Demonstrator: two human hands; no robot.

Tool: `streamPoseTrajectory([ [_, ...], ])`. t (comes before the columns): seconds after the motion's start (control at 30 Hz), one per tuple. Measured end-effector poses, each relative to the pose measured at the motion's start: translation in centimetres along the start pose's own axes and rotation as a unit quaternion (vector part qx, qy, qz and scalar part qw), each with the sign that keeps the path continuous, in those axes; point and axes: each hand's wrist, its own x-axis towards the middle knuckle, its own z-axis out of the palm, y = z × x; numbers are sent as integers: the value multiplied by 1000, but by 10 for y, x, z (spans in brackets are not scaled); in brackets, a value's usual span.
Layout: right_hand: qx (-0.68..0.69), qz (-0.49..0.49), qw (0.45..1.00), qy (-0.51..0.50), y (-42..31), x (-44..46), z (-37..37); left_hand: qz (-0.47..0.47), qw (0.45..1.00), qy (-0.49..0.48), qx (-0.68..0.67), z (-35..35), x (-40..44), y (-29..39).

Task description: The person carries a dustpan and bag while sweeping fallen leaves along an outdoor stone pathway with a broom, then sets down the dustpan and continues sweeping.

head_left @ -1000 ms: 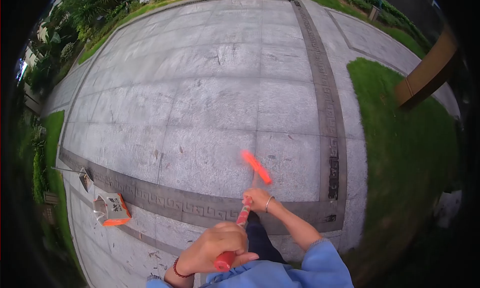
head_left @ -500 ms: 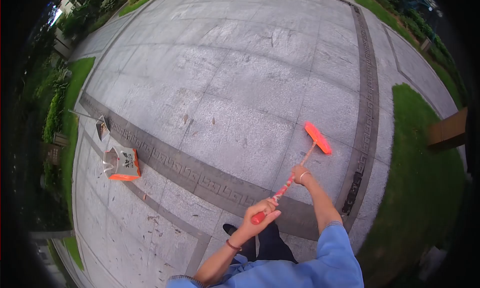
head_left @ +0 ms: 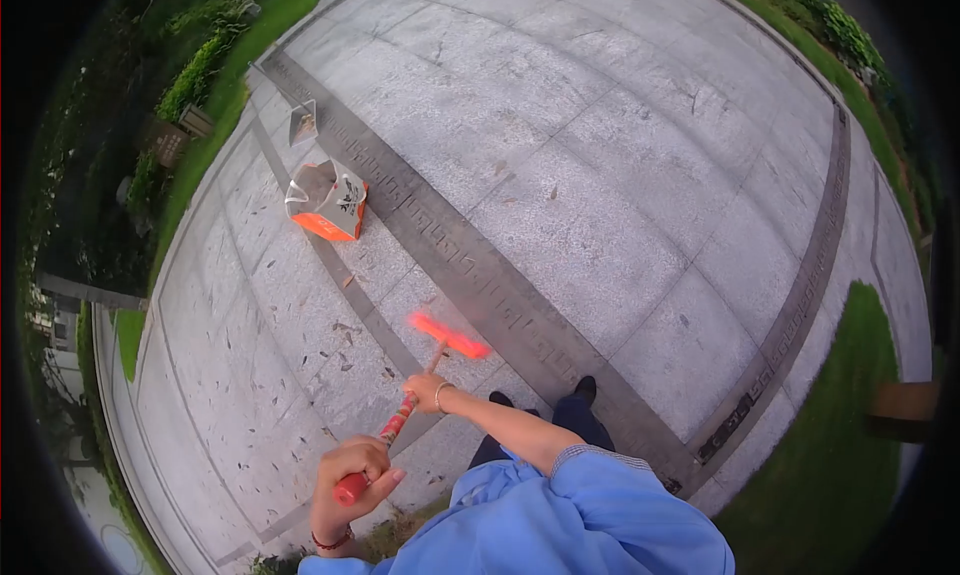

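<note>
Both of my hands are wrapped round a broom (head_left: 400, 419) with a patterned pink-red handle and a bright orange-red head. My left hand (head_left: 352, 473) grips the red end of the handle, close to my body. Lower down, my right hand (head_left: 427, 391) is closed round the stick near the head. The blurred broom head (head_left: 448, 335) is over the paving beside the dark patterned border strip. Dry leaves (head_left: 345, 332) lie scattered on the paving to the left of it.
A white and orange bag (head_left: 330, 203) stands open on the paving, upper left. Just beyond it is a dustpan (head_left: 303, 123) with debris in it. Grass (head_left: 835, 445) and a brown post (head_left: 903, 412) are at the right; shrubs (head_left: 190, 80) line the left.
My view has turned left. Both hands have swung the broom leftward, from the paving beyond the border strip to the leaf-strewn side. Its head is now nearer the bag.
</note>
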Motion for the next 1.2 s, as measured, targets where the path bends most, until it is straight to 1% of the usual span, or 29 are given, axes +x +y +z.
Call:
streamPoseTrajectory([
  [0.07,37,-11,999,-8,-20,12,12,46,998,-31,-4,-22,-16,1],
  [0.1,55,-16,998,-12,-34,13,7,91,994,-55,5,-32,-24,0],
  [0.2,7,0,1000,-21,-54,18,-41,143,989,-24,-19,-51,-31,-1],
  [0.27,-46,15,999,-22,-42,21,-80,171,984,-9,-46,-59,-15,-10],
  [0.3,-76,41,996,-12,-30,22,-101,185,981,-3,-60,-61,-2,-17],
  [0.33,-104,69,992,-1,-14,19,-123,194,978,4,-81,-58,16,-28],
  [0.4,-177,85,979,53,42,15,-166,210,969,11,-127,-42,64,-58],
  [0.43,-199,91,974,67,69,12,-191,200,970,13,-140,-30,90,-69],
  [0.47,-215,132,966,57,111,10,-209,190,970,18,-152,-15,121,-80],
  [0.53,-241,186,951,55,191,3,-242,177,963,-1,-201,19,177,-110],
  [0.6,-342,190,916,-93,249,13,-281,179,954,-27,-238,48,231,-139],
  [0.63,-328,196,921,-76,260,30,-293,170,952,-50,-249,51,255,-143],
  [0.7,-289,220,930,-63,271,44,-310,149,956,-23,-250,36,295,-134],
  [0.73,-246,223,942,-55,274,60,-308,127,959,-6,-253,19,305,-129],
  [0.8,-144,218,964,-52,241,112,-295,59,973,-6,-221,-34,316,-103],
  [0.83,-117,191,974,-31,217,135,-288,29,978,-14,-208,-62,318,-89],
  [0.87,-94,163,982,-4,197,156,-279,25,985,-21,-170,-91,319,-76],
  [0.93,-68,116,991,-28,159,193,-272,30,995,-30,-92,-126,325,-49],
  [1.0,-43,3,995,-90,144,215,-275,54,998,-38,-10,-144,332,-28],
  [1.03,-30,-52,992,-116,137,224,-280,79,996,-43,-11,-149,333,-18],
  [1.13,-66,-48,985,-149,95,225,-323,140,988,-48,-37,-158,333,-1],
  [1.2,-100,-4,982,-158,90,222,-353,169,982,-41,-68,-169,329,0],
])
